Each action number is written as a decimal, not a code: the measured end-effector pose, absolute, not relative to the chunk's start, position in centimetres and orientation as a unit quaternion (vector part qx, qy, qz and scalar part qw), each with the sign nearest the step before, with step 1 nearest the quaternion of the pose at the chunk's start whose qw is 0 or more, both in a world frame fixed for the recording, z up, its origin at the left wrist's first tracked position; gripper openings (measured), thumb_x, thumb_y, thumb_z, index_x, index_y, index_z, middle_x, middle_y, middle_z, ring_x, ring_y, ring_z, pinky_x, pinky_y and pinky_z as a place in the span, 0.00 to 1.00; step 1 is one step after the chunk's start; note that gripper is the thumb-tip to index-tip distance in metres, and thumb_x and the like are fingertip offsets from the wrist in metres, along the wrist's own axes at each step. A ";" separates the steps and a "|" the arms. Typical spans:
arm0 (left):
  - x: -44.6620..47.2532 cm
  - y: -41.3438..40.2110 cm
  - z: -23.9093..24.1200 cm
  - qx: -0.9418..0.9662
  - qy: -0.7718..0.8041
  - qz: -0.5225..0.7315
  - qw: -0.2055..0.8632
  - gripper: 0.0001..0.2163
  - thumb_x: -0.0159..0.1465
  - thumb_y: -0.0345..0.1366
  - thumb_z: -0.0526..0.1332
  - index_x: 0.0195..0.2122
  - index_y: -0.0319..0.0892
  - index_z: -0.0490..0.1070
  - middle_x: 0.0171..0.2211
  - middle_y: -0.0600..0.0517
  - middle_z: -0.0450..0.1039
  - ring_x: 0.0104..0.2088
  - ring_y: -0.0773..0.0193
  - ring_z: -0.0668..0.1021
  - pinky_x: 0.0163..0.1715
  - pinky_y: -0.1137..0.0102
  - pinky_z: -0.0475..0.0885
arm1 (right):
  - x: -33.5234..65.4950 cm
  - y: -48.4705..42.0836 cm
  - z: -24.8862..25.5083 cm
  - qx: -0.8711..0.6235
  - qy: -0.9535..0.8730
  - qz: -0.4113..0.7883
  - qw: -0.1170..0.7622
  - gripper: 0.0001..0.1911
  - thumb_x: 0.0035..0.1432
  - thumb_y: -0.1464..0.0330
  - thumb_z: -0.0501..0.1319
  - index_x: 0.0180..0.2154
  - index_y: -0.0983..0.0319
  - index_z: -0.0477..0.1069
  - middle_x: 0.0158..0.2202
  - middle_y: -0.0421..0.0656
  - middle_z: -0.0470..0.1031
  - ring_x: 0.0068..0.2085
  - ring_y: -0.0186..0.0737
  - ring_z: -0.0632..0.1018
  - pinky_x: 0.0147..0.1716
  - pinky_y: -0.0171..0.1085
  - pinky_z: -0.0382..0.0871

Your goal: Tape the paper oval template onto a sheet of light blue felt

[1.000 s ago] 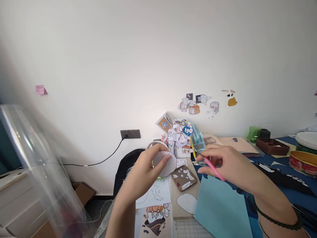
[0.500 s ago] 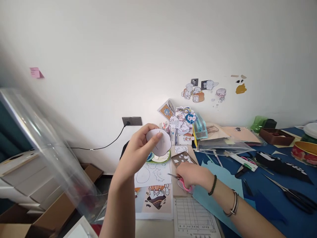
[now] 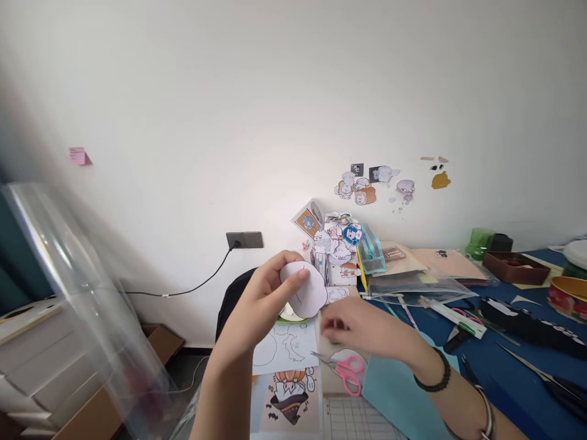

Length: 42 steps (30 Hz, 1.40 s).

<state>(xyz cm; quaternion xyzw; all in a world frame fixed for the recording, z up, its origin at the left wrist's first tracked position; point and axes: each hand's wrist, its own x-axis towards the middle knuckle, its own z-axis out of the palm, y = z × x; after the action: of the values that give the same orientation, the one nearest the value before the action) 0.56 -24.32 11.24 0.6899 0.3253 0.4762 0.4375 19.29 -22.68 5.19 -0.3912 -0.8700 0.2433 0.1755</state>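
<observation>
My left hand (image 3: 270, 299) is raised over the table's left end and pinches a white paper cutout (image 3: 308, 288) with a rounded, cloud-like outline. My right hand (image 3: 362, 328) hovers just right of it, blurred by motion, with nothing seen in its fingers. Small pink-handled scissors (image 3: 346, 370) lie on the table below my right hand, beside a white sheet of outline drawings (image 3: 287, 345) and a printed pumpkin character sheet (image 3: 288, 397). A light blue sheet of paper (image 3: 394, 391) lies under my right forearm.
A roll of clear film (image 3: 87, 305) stands blurred at the left. Sticker cutouts (image 3: 339, 238) pile up against the wall by a teal box (image 3: 369, 250). Black scissors (image 3: 545, 379), pens, black paper scraps, a brown tray (image 3: 516, 267) and a tin (image 3: 568, 296) crowd the blue tabletop. A wall socket (image 3: 244, 240) with cable is behind.
My right hand held the pink scissors, lowered them to the table and let go, then lifted toward the cutout. My left hand kept holding the cutout up.
</observation>
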 end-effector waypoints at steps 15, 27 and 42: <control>4.1 -24.1 10.5 0.547 0.216 0.534 0.607 0.11 0.58 0.42 0.65 0.30 0.39 0.69 0.28 0.52 0.69 0.28 0.70 0.69 0.30 0.76 0.64 | 18.8 -24.1 7.0 -0.224 -0.584 0.591 0.510 0.18 0.54 0.54 0.63 0.39 0.58 0.79 0.41 0.44 0.76 0.48 0.47 0.72 0.50 0.44 0.62; 3.8 -24.7 10.8 0.586 0.245 0.530 0.561 0.10 0.57 0.41 0.66 0.29 0.38 0.74 0.29 0.49 0.76 0.30 0.66 0.76 0.32 0.74 0.69 | 18.9 -24.8 6.5 -0.243 -0.553 0.561 0.566 0.17 0.51 0.53 0.65 0.29 0.60 0.74 0.25 0.39 0.70 0.31 0.36 0.69 0.34 0.34 0.64; 4.0 -24.8 10.0 0.709 0.232 0.590 -0.309 0.14 0.54 0.21 0.64 0.34 0.51 0.76 0.37 0.51 0.79 0.41 0.56 0.74 0.44 0.59 0.67 | 18.9 -26.3 8.3 -0.246 -0.473 0.512 0.673 0.19 0.52 0.60 0.66 0.28 0.58 0.55 0.34 0.37 0.72 0.36 0.36 0.71 0.38 0.34 0.65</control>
<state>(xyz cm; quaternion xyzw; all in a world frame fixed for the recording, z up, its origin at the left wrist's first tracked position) 4.01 -24.81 10.01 0.7090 0.2324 0.5895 -0.3094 18.86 -26.28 8.28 -0.2459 -0.4726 0.5124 0.6735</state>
